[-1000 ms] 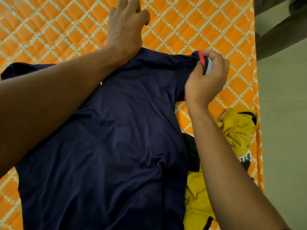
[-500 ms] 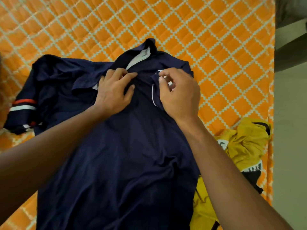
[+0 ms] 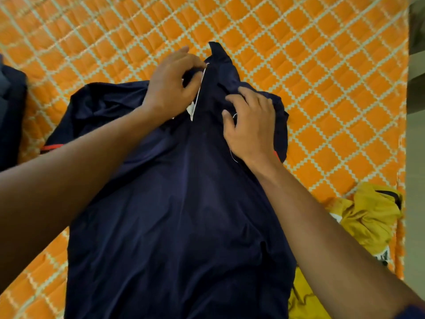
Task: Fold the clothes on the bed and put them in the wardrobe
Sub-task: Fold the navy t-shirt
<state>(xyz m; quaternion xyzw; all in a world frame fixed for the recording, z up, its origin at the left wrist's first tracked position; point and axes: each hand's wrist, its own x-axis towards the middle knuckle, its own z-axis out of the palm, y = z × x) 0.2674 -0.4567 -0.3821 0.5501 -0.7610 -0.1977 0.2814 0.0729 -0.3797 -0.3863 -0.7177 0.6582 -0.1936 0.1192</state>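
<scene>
A navy polo shirt (image 3: 174, 215) lies front up on the orange quilted bed (image 3: 322, 65), its collar pointing away from me and bunched into a peak. My left hand (image 3: 172, 88) pinches the white-edged placket just below the collar. Beside it, my right hand (image 3: 250, 120) rests on the shirt's right shoulder, fingers spread over the fabric. The left sleeve with its red stripe (image 3: 51, 147) is partly hidden under my left forearm. A bit of red trim shows by my right wrist.
A crumpled yellow garment (image 3: 368, 217) with black and white trim lies at the bed's right edge, partly under the navy shirt. Another dark garment (image 3: 11, 111) sits at the left border. Grey floor (image 3: 415, 180) runs along the right side.
Both hands have moved up to the collar. The left now pinches the placket, and the right has let go of it and lies on the shoulder. The collar has been drawn together.
</scene>
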